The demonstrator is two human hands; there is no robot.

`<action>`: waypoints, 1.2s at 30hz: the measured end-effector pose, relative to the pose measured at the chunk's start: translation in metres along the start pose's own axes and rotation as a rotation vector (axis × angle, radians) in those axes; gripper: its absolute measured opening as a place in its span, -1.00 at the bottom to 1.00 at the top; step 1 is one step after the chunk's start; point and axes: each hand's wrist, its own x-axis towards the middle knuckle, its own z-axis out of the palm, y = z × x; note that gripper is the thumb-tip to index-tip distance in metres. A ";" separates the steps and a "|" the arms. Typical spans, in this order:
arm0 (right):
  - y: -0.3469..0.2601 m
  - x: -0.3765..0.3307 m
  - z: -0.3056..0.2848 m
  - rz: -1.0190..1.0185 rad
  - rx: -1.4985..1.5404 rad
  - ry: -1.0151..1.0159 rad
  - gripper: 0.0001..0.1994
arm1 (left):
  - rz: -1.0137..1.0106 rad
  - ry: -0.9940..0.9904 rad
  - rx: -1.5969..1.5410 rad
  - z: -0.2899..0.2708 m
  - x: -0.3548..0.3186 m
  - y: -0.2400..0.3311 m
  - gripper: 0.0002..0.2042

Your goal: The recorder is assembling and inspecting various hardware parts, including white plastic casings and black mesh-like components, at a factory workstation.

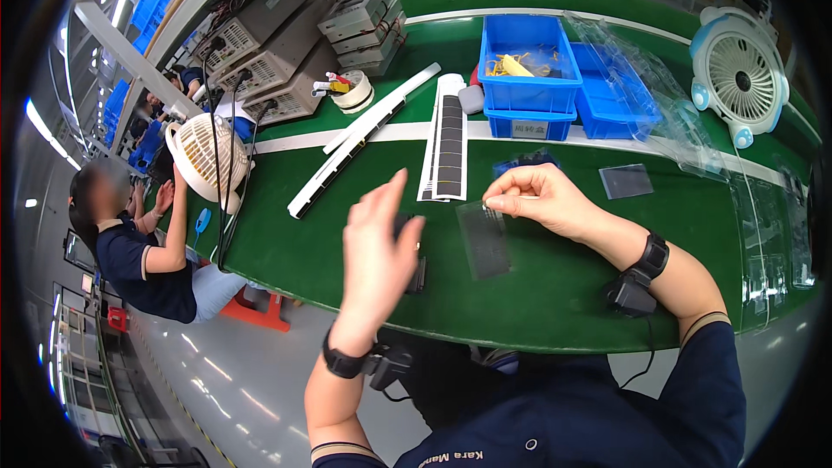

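Note:
Between thumb and fingertips my right hand [542, 199] pinches the top edge of a thin see-through plastic sheet [485, 247], which hangs or rests over the green table; I cannot tell whether it touches. My left hand [379, 247], slightly smeared by motion, is raised to the left of the sheet. Its fingers are stretched with the thumb apart, and it holds nothing. Partly hidden behind that hand is a small dark object [418, 276]. Beyond my right hand lies a bundle of dark blue pieces [525, 162]. Another greyish plastic sheet [626, 181] lies flat to the right.
Long white strips with dark labels [449, 134] lie mid-table. Behind stand a blue bin [530, 91] and clear plastic wrapping [685, 134]. A fan [741, 78] is at far right, another fan [208, 156] at left, near stacked instruments [277, 61]. A co-worker [143, 251] sits left.

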 end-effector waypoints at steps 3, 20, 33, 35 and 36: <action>0.012 0.005 0.001 -0.033 -0.093 -0.028 -0.81 | -0.282 -0.035 0.017 -0.025 -0.009 -0.010 -0.54; 0.014 -0.006 0.018 0.013 -0.079 -0.017 -0.86 | -0.556 -0.213 -0.766 -0.025 -0.020 -0.026 -0.79; -0.012 -0.036 0.036 -0.047 -0.158 -0.062 -0.92 | -0.767 -0.054 -1.510 0.041 -0.077 0.057 -0.74; -0.003 -0.036 0.032 -0.056 -0.217 -0.055 -0.92 | -0.813 -0.043 -1.529 0.045 -0.077 0.053 -0.76; 0.001 -0.035 0.031 -0.080 -0.275 -0.047 -0.92 | -0.844 -0.032 -1.540 0.046 -0.077 0.050 -0.77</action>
